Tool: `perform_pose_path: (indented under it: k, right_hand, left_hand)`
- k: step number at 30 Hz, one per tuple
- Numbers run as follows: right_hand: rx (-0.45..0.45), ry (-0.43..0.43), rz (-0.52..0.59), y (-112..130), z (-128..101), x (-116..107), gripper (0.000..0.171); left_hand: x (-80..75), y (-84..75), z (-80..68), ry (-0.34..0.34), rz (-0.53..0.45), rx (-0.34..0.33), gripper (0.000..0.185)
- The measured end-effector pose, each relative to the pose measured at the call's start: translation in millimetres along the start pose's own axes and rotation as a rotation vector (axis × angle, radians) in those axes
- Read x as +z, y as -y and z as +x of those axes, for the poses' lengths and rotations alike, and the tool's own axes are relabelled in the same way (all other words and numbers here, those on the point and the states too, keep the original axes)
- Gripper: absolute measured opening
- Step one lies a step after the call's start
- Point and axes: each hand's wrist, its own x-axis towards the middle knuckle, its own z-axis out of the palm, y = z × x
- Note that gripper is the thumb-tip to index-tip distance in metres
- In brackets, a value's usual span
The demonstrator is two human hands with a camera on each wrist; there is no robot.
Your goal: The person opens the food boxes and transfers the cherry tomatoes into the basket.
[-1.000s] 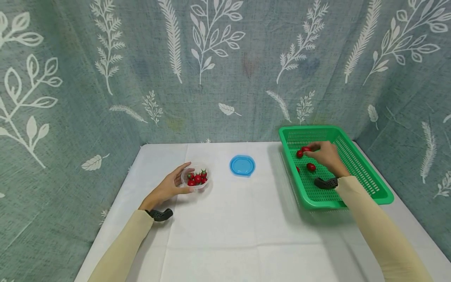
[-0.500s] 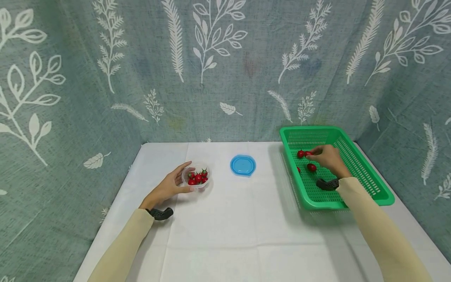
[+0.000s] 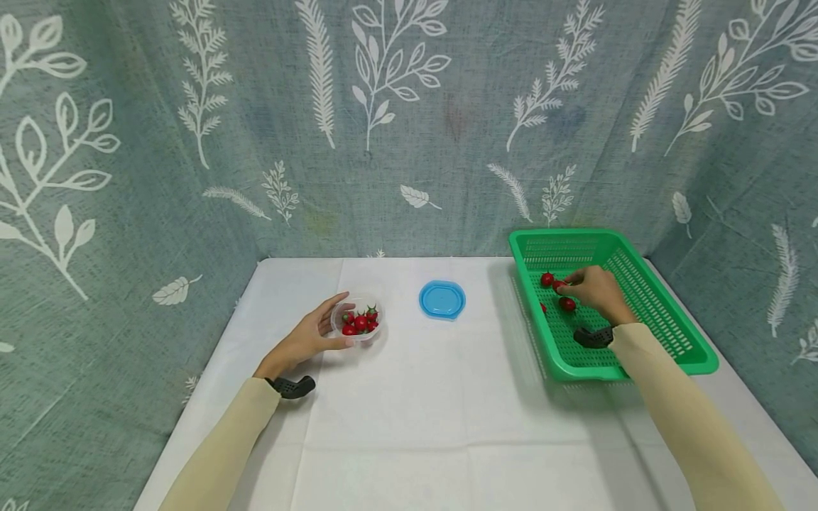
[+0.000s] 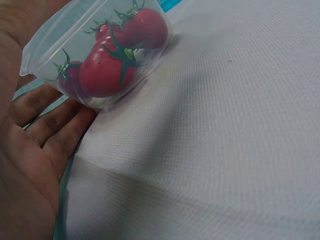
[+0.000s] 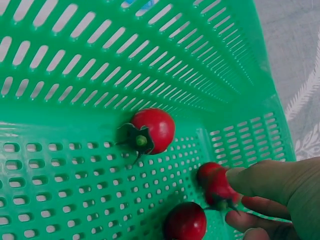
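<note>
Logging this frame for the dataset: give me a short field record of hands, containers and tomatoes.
left hand: holds clear tub on the white cloth
clear tub: open, holds several red tomatoes with green stems
right hand: inside green basket, fingertips pinch one tomato
loose tomatoes in basket: at least three, one lying apart from the hand
blue lid: lies flat between tub and basket
</note>
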Motion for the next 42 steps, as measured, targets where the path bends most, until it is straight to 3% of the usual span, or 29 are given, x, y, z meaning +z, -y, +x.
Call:
perform_pose_path:
  k: [13, 26, 42]
  right_hand:
    - [-0.018, -0.084, 0.136, 13.8, 1.9, -3.1, 0.042]
    - [-0.121, -0.034, 0.197, 79.3, 3.0, 2.3, 0.043]
    - [-0.276, -0.013, 0.229, 144.5, 11.9, 46.0, 0.03]
  left_hand:
    - [0.7, -0.4, 0.1, 0.0, 0.011, -0.001, 0.105]
    - [0.7, -2.8, 0.8, -0.004, 0.006, -0.016, 0.108]
    - [0.4, 0.0, 1.5, 0.0, 0.004, 0.012, 0.106]
